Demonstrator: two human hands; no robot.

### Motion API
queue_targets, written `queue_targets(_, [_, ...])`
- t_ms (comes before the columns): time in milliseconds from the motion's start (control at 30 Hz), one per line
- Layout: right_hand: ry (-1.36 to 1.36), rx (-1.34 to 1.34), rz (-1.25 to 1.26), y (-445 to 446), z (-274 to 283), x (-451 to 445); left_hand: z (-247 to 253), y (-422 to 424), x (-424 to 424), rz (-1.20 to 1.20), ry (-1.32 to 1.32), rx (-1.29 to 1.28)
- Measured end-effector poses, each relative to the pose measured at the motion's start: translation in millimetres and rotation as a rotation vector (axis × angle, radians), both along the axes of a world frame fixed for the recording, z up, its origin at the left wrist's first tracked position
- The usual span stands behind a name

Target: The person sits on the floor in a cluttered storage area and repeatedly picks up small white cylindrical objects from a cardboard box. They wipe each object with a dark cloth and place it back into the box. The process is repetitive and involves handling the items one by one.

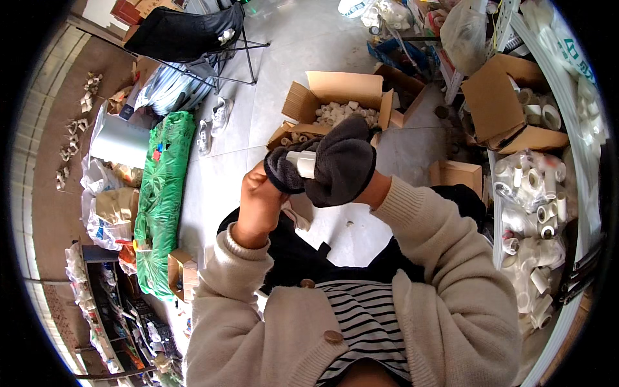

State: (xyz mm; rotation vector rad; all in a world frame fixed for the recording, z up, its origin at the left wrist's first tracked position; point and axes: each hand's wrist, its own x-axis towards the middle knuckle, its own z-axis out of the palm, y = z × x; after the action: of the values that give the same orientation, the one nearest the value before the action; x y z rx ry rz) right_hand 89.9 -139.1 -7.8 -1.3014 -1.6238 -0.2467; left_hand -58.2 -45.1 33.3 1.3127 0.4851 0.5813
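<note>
In front of me, a dark grey plush cloth (341, 162) with dark edging is bunched around a white plastic pipe fitting (305, 163). The fitting pokes out between the folds. My left hand (261, 198) is closed on the left edge of the cloth, with its fingers curled at the rim. From the right, my right hand (376, 189) goes in under the cloth, which covers its fingers. That hand holds the cloth up around the fitting, though its exact grip is hidden.
Beyond my hands, an open cardboard box (346, 87) contains many small white fittings. Bagged fittings (532, 179) lie along my right, below another carton (498, 96). A long green-wrapped bundle (167, 193), grey shoes (221, 116) and a black folding chair (188, 36) are to my left.
</note>
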Motion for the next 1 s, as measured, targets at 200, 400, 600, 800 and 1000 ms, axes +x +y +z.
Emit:
queue_targets(200, [0.224, -0.022, 0.165, 1, -13, -6, -9, 40, -24, -0.154, -0.003, 1.543])
queue_targets(400, [0.925, -0.224, 0.265, 3, -15, -18, -27, -3, 8, 0.124, -0.058, 0.477])
queue_targets(600, [0.045, -0.052, 0.042, 26, -62, -5, -3, 8, 3, -0.069, 0.099, -0.310])
queue_targets(800, [0.722, -0.326, 0.290, 1, -11, -9, -25, 25, -22, 0.005, 0.092, 1.001])
queue_targets(1000, [0.308, 0.076, -0.004, 17, -22, -16, -49, 18, -3, 0.118, -0.106, 0.113])
